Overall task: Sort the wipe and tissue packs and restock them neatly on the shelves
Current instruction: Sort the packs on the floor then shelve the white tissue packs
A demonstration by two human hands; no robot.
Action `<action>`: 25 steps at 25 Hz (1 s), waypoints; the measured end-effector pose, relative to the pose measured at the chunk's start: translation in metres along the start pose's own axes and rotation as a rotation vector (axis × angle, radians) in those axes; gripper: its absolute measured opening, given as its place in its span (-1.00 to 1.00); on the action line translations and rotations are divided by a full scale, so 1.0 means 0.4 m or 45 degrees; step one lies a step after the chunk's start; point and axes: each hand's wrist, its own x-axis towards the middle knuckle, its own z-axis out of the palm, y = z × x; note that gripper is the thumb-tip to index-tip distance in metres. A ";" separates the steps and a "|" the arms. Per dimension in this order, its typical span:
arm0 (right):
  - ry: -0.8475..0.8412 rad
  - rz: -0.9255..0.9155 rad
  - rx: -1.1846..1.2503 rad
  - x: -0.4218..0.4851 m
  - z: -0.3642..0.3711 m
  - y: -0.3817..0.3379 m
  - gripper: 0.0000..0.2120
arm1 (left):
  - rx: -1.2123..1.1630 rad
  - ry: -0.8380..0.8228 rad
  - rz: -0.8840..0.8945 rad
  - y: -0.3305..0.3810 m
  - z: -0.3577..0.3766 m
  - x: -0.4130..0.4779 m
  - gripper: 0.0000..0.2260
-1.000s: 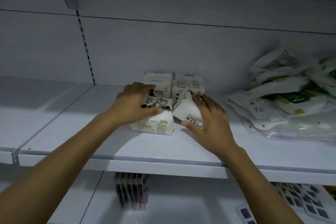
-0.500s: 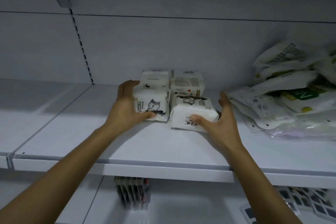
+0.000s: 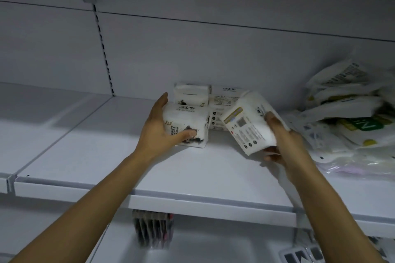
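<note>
Tilted pack (image 3: 245, 121) now lifted off the white shelf (image 3: 106, 151), gripped by right hand (image 3: 284, 145); left hand (image 3: 158, 130) clasps front pack (image 3: 190, 117).

dim white back panel (image 3: 213, 53), slotted upright (image 3: 104, 49)

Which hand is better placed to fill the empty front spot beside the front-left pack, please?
The right hand: it grips a tilted tissue pack right over that gap on the shelf. The left hand is occupied, holding the front-left pack in place.
</note>
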 end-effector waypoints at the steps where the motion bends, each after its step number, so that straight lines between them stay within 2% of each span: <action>1: -0.019 0.060 -0.159 0.001 -0.014 -0.005 -0.62 | 0.001 0.002 0.009 -0.001 0.000 -0.001 0.04; 4: -0.148 0.125 -0.708 -0.020 -0.031 -0.020 -0.39 | 0.023 0.005 0.044 0.003 0.001 -0.006 -0.05; 6: -0.162 0.044 -0.981 -0.019 -0.024 -0.029 -0.29 | 0.065 0.010 0.061 0.001 0.000 -0.002 -0.13; 7: -0.136 -0.058 -1.058 -0.013 -0.025 -0.034 -0.31 | 0.082 0.014 0.069 0.000 0.000 -0.002 -0.15; 8: -0.100 -0.249 -1.126 0.002 -0.028 -0.033 -0.42 | 0.094 0.021 0.075 0.001 -0.001 -0.002 -0.15; 9: -0.073 -0.502 -1.204 0.011 -0.033 -0.033 -0.60 | 0.093 0.028 0.082 0.002 0.000 -0.003 -0.15; 10: -0.134 -0.721 -1.239 0.012 -0.033 -0.032 -0.80 | 0.091 0.025 0.087 0.002 0.000 -0.004 -0.14; 11: -0.266 -0.891 -1.257 0.006 -0.031 -0.031 -0.76 | 0.084 0.010 0.089 -0.001 0.001 -0.003 -0.13; 12: -0.430 -0.988 -1.243 -0.002 -0.026 -0.032 -0.62 | 0.074 -0.010 0.087 -0.002 0.001 -0.004 -0.13; 13: -0.549 -0.988 -1.239 -0.018 -0.020 -0.040 -0.55 | 0.059 -0.032 0.083 -0.006 0.001 -0.005 -0.14; 15: -0.624 -0.945 -1.298 -0.037 -0.016 -0.049 -0.60 | 0.030 -0.056 0.068 -0.005 -0.001 -0.011 -0.12; 19: -0.267 -0.824 -1.770 -0.051 0.003 -0.083 -0.73 | 0.017 -0.053 -0.056 0.007 -0.004 -0.010 0.04; 21: -0.352 -0.806 -1.864 -0.060 0.011 -0.106 -0.60 | 0.013 -0.091 -0.148 0.008 -0.006 -0.005 0.09; 23: -0.605 -0.669 -1.889 -0.074 0.007 -0.130 -0.46 | 0.016 -0.109 -0.172 0.002 -0.004 -0.005 0.02; 25: -0.635 -0.661 -2.014 -0.077 0.002 -0.124 -0.22 | -0.008 -0.121 -0.175 -0.007 -0.002 -0.003 -0.11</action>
